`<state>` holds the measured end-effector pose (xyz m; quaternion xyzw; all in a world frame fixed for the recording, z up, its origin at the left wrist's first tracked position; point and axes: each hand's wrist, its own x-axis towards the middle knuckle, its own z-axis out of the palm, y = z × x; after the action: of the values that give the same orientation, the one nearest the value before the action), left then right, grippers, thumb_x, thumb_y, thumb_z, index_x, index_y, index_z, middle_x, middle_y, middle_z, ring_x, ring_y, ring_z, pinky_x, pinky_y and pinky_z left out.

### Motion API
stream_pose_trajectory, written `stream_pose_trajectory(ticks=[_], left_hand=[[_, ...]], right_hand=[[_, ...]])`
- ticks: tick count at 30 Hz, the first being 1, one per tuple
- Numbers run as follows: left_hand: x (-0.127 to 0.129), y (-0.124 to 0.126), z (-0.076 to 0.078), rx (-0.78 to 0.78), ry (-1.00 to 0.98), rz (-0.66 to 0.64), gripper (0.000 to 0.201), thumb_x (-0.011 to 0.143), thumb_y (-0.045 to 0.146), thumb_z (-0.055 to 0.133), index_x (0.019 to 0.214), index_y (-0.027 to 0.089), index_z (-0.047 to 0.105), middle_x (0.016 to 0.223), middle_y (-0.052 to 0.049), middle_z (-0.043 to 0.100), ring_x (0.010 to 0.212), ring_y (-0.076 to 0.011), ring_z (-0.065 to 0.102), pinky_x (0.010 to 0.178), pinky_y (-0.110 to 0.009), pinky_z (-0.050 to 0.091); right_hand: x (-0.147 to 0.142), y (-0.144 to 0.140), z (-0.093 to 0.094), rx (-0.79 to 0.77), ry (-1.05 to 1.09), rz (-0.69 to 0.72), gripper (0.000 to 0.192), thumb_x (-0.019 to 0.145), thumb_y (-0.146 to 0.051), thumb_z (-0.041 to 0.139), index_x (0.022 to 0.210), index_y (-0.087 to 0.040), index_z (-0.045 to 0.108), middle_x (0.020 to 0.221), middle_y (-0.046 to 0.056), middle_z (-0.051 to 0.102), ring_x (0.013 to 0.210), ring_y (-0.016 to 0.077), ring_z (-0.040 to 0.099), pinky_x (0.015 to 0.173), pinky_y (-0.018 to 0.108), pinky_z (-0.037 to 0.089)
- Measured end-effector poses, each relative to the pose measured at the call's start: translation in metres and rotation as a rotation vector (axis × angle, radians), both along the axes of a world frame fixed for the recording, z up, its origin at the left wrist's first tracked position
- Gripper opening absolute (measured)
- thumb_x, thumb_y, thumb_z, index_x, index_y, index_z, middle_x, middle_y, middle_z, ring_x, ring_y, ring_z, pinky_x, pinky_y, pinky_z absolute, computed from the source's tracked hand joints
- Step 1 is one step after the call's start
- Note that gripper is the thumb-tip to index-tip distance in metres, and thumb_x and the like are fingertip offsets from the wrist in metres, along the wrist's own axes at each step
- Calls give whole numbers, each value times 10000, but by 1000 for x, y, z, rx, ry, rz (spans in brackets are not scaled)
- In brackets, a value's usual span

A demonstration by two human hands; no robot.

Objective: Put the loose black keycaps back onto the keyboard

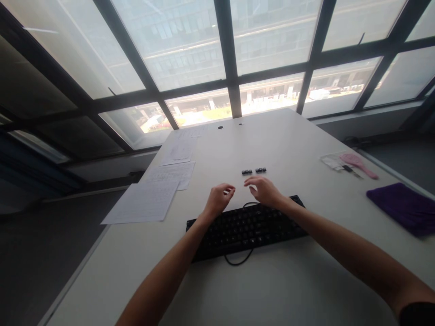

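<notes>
A black keyboard point(248, 228) lies on the white table in front of me, with its cable looping out at the near and far sides. Over its far left edge is my left hand point(220, 199), fingers loosely curved and thumb slightly apart, nothing visible in it. My right hand point(264, 191) hovers past the keyboard's far right edge, fingers bent toward the left hand, thumb apart, also holding nothing I can see. Just beyond the hands sit two short rows of small black keycaps, a left row point(247, 172) and a right row point(261, 170).
Sheets of paper point(142, 203) overlap along the table's left edge. At the right lie a pink hairbrush point(356, 163), a clear plastic bag point(331, 162) and a folded purple cloth point(404, 208). Large windows stand behind the table point(258, 145).
</notes>
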<state>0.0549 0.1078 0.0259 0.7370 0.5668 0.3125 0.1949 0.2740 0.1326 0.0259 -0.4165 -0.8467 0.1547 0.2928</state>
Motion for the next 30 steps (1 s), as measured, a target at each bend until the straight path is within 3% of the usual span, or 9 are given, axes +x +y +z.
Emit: stream_pose_trajectory(ticks=[3, 7, 11, 15, 19, 23, 27, 30], left_hand=[[12, 51, -2, 1, 26, 61, 160, 888, 169, 694, 1035, 169, 756, 1008, -62, 782, 830, -174, 736, 847, -293, 569], [36, 98, -14, -8, 76, 75, 277, 835, 129, 745, 1107, 181, 755, 1120, -81, 767, 861, -187, 733, 903, -311, 552], [51, 119, -24, -23, 125, 69, 208, 831, 111, 720, 1007, 197, 791, 1042, -85, 779, 912, -216, 727, 930, -326, 532], [49, 122, -21, -28, 129, 83, 176, 837, 83, 667, 892, 186, 798, 949, -96, 784, 927, -235, 725, 931, -343, 527], [36, 96, -7, -21, 76, 93, 141, 843, 135, 700, 952, 176, 781, 918, -72, 786, 824, -197, 730, 851, -312, 556], [26, 35, 4, -18, 15, 37, 92, 848, 187, 725, 922, 210, 775, 901, -19, 788, 809, -158, 731, 796, -266, 567], [29, -25, 5, -36, -69, -21, 110, 827, 194, 748, 930, 222, 778, 906, -14, 789, 847, -178, 730, 804, -298, 561], [36, -47, 1, -78, -112, -40, 116, 820, 157, 735, 899, 227, 783, 898, -6, 790, 852, -179, 728, 807, -295, 558]], right_hand=[[-4, 52, 3, 5, -176, -195, 244, 959, -140, 558, 1101, -188, 751, 1137, 90, 747, 1092, 234, 652, 955, 334, 475], [-15, 95, -2, -7, -279, -199, 176, 932, -168, 633, 1048, -169, 765, 1083, 130, 755, 1086, 267, 630, 914, 345, 447], [-25, 109, -9, -6, -341, -149, 157, 904, -111, 623, 923, -151, 774, 1006, 162, 759, 1059, 283, 622, 931, 385, 391], [-28, 107, -6, 12, -333, -96, 219, 890, -36, 567, 855, -138, 758, 957, 165, 754, 1023, 284, 631, 925, 405, 373], [-20, 84, 2, 40, -249, -63, 214, 935, -77, 545, 933, -154, 744, 1002, 126, 742, 941, 233, 654, 829, 337, 423], [2, 35, 0, -34, 89, 74, 118, 906, -112, 634, 877, -171, 732, 888, 55, 735, 810, 172, 662, 755, 272, 469], [23, -13, -13, -172, 316, 161, 87, 873, -134, 676, 835, -183, 737, 821, 34, 735, 746, 174, 662, 731, 289, 502], [28, -34, -22, -203, 353, 180, 122, 872, -114, 654, 835, -191, 742, 851, 36, 741, 784, 181, 672, 763, 300, 512]])
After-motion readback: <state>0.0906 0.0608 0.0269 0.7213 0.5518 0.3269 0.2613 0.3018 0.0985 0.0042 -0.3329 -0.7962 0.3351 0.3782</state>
